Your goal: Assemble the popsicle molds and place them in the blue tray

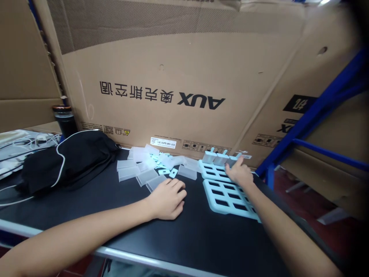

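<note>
A big AUX cardboard box [184, 77] stood behind the black table [184, 234]. A black bag [69, 161] lay at left. The pale blue slotted tray [227, 194] sat under the right hand [240, 173], fingers spread on its far end, possibly pinching a piece. The left hand [167, 200] rested loosely curled, holding nothing, beside the clear plastic moulds [147, 169].

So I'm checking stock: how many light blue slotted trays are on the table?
2. One light blue tray lies nearer, beside the right forearm; the other tray sits behind it, under the right hand. None looks hidden.
</note>
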The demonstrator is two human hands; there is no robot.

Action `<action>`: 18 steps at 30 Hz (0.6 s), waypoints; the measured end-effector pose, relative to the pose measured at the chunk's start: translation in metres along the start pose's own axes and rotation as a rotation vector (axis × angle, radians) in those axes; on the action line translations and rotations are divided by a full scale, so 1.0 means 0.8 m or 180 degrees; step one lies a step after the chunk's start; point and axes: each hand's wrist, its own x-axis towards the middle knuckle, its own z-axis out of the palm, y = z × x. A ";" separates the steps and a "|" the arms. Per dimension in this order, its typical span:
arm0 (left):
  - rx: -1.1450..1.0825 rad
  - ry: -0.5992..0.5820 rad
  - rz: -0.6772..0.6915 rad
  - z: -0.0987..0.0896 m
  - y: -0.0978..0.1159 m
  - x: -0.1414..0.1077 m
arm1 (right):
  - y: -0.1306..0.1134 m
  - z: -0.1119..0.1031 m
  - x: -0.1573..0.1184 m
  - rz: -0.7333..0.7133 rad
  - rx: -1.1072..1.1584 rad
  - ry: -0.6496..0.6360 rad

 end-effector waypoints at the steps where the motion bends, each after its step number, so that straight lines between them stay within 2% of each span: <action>1: 0.0210 0.0078 -0.0158 0.000 0.000 -0.001 | 0.000 -0.003 0.000 0.0032 -0.0014 0.0087; 5: 0.0595 0.0151 -0.0669 0.006 -0.005 -0.005 | -0.001 -0.023 -0.008 0.0134 0.0266 0.1069; 7: 0.0575 0.0088 -0.0760 0.011 -0.008 -0.007 | -0.011 -0.031 -0.024 -0.0364 0.0581 0.1392; 9: 0.0539 0.0035 -0.0775 0.014 -0.010 -0.008 | -0.033 -0.036 -0.050 -0.1401 0.0816 0.1275; 12: 0.0459 -0.0052 -0.0785 0.016 -0.013 -0.007 | -0.079 -0.036 -0.099 -0.2932 0.0644 0.0767; 15: 0.0412 -0.0112 -0.0755 0.018 -0.017 -0.006 | -0.113 -0.036 -0.142 -0.3585 0.0222 0.0450; 18: 0.0394 -0.0156 -0.0737 0.021 -0.020 -0.005 | -0.120 -0.036 -0.160 -0.3696 0.0234 0.0253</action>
